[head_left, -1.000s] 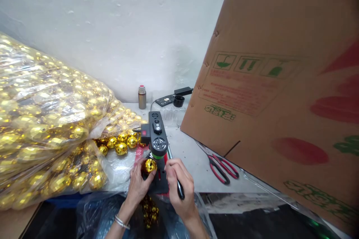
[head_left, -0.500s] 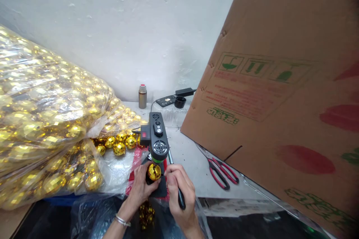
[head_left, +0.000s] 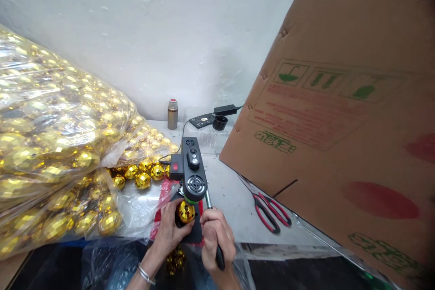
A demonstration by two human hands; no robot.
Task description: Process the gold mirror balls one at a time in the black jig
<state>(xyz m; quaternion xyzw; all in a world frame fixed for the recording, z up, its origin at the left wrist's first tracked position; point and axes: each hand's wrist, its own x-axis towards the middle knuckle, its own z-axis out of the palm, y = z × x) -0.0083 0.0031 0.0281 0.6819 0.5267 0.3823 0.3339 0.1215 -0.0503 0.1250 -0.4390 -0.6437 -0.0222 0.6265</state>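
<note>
At the front edge of the table, my left hand (head_left: 170, 226) holds a shiny gold faceted ball (head_left: 186, 212) between thumb and fingers. The ball sits right under the head of a black upright device (head_left: 194, 170), which has round vents and a green ring at its lower end. My right hand (head_left: 219, 240) is wrapped round the black grip of a metal lever handle (head_left: 220, 259) at the device's right side. Beneath the ball, a black base (head_left: 195, 234) rests on red plastic (head_left: 159, 217).
A big clear bag of gold balls (head_left: 50, 158) fills the left, with loose balls (head_left: 142, 180) spilling beside the device. On the right lean a large cardboard box (head_left: 322, 99) and red-handled scissors (head_left: 268, 213). A small bottle (head_left: 172, 114) and a black cap (head_left: 220, 122) stand behind.
The lever's grip, with my right hand on it, sits slightly lower. My left hand keeps the ball under the device's head. The whole view has shifted a little.
</note>
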